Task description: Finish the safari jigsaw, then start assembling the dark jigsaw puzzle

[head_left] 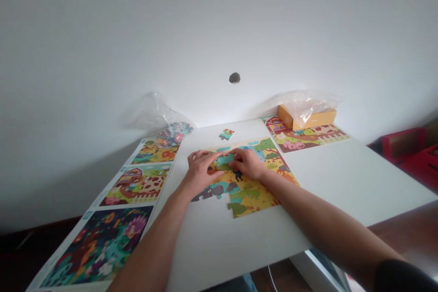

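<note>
A jigsaw puzzle (253, 191) with bright animal pictures lies partly assembled on the white table, its lower left corner open. Over its upper left part, a teal and green puzzle piece (224, 160) sits between my two hands. My left hand (201, 169) grips the piece from the left, index finger along its top and thumb below. From the right, my right hand (249, 163) has its bent fingers closed on the same piece. Whether the piece is fitted in or just above the puzzle is hard to tell. A loose puzzle piece (227, 134) rests beyond the puzzle.
At the left edge lies a sheet with three pictures (137, 185), a plastic bag of pieces (171, 130) on its far end. An orange box (311, 120) with a plastic bag stands on a farm picture (301, 139) at far right. The wall (205, 32) borders the table's back.
</note>
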### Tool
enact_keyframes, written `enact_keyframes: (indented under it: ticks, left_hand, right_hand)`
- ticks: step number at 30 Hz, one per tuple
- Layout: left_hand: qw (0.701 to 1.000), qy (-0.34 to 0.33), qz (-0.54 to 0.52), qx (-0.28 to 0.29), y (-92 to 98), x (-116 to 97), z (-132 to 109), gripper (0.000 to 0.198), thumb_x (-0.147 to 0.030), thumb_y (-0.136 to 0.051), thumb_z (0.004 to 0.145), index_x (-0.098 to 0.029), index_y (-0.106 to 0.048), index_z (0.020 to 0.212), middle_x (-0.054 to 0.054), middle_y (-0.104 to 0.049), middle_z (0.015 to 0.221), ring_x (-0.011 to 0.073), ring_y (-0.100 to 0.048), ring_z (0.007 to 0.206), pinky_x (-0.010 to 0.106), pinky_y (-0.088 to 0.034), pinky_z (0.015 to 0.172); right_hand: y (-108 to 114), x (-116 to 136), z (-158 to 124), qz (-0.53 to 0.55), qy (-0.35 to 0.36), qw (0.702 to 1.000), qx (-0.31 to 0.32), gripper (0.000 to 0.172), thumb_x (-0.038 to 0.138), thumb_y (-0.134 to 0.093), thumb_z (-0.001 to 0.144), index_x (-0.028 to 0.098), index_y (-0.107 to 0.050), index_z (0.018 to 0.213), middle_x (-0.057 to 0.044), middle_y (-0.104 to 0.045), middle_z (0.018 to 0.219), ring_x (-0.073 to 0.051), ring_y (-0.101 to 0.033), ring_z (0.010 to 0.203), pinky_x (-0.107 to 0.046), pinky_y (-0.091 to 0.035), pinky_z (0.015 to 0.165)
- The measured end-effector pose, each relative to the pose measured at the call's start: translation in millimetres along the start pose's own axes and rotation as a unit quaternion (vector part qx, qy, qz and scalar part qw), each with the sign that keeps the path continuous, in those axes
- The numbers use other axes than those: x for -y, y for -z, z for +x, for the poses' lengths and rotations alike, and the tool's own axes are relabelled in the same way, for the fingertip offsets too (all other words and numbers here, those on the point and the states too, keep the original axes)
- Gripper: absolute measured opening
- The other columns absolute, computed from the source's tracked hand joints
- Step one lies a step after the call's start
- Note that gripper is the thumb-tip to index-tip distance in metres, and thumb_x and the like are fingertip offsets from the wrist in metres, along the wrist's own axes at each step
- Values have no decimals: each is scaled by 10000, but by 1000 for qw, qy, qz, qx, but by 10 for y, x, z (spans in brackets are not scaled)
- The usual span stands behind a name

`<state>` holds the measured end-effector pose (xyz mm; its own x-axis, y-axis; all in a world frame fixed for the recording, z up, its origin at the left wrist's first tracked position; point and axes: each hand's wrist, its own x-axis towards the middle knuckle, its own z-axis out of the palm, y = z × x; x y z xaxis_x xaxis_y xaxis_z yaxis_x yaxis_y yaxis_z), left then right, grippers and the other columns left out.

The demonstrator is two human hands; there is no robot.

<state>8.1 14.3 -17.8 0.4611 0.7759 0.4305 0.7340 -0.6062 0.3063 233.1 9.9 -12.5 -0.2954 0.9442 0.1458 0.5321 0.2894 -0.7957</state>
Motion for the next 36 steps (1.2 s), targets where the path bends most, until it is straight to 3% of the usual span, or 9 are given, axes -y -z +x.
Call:
enact_keyframes:
  ticks: [4,9,14,20,23,27,32,36]
  left_hand:
    - [1000,11,-10,5,-24,10,3,555,-291,-812,767,-319,-627,1290,38,-740,1129,255,-605,1062,447,-340,1033]
    - [999,40,-15,21,-33,10,-1,577,-275,-827,753,-339,-629,1290,22,-750,1090,245,-616,1027,453,-333,1020]
    - [996,80,-10,38,-16,-23,11,565,-258,-797,784,-355,-612,1309,20,-754,1091,250,-634,1046,477,-323,1024]
    - [994,108,27,-4,-25,12,16,502,-211,-703,851,-327,-602,1330,45,-754,1123,255,-651,1059,492,-315,1049]
    - [994,102,24,-7,-17,14,19,467,-190,-651,874,-315,-613,1322,43,-759,1095,248,-659,1042,476,-342,1039]
    - [995,94,6,-18,-7,-7,24,426,-198,-588,895,-302,-637,1305,37,-763,1045,231,-669,1001,443,-383,1013]
    - [996,79,-34,-30,-2,-17,30,396,-211,-516,920,-281,-663,1280,42,-760,998,211,-662,929,413,-423,968]
    - [994,74,-69,-48,-12,11,34,389,-226,-520,915,-242,-664,1276,42,-753,925,211,-669,888,394,-467,902]
  right_hand:
    - [27,-61,-12,-37,65,997,11,434,195,-590,875,243,-638,1304,-19,-739,900,-171,-663,788,-281,-485,780]
    - [89,-72,-45,-159,144,977,13,582,236,-672,808,233,-568,1381,-102,-682,1209,-272,-604,1110,-421,-439,992]
    - [152,-125,-46,-188,133,972,53,816,358,-757,754,178,-441,1484,-156,-594,1382,-325,-539,1269,-496,-377,1101]
    - [135,-198,9,-166,92,979,79,712,363,-704,846,229,-433,1491,-115,-495,1515,-311,-383,1450,-533,-258,1201]
    - [119,-204,32,-174,79,979,69,738,343,-694,859,227,-386,1519,-132,-493,1513,-325,-369,1457,-552,-256,1194]
    - [112,-147,35,-174,120,977,36,801,307,-700,860,238,-306,1554,-136,-551,1447,-290,-469,1380,-477,-353,1141]
    - [127,-65,31,-161,158,974,-9,514,282,-654,904,252,-520,1399,-94,-635,1286,-243,-558,1221,-408,-433,1058]
    - [138,-68,22,-171,177,969,-14,650,419,-749,827,226,-520,1403,-127,-583,1316,-288,-516,1222,-459,-440,1050]
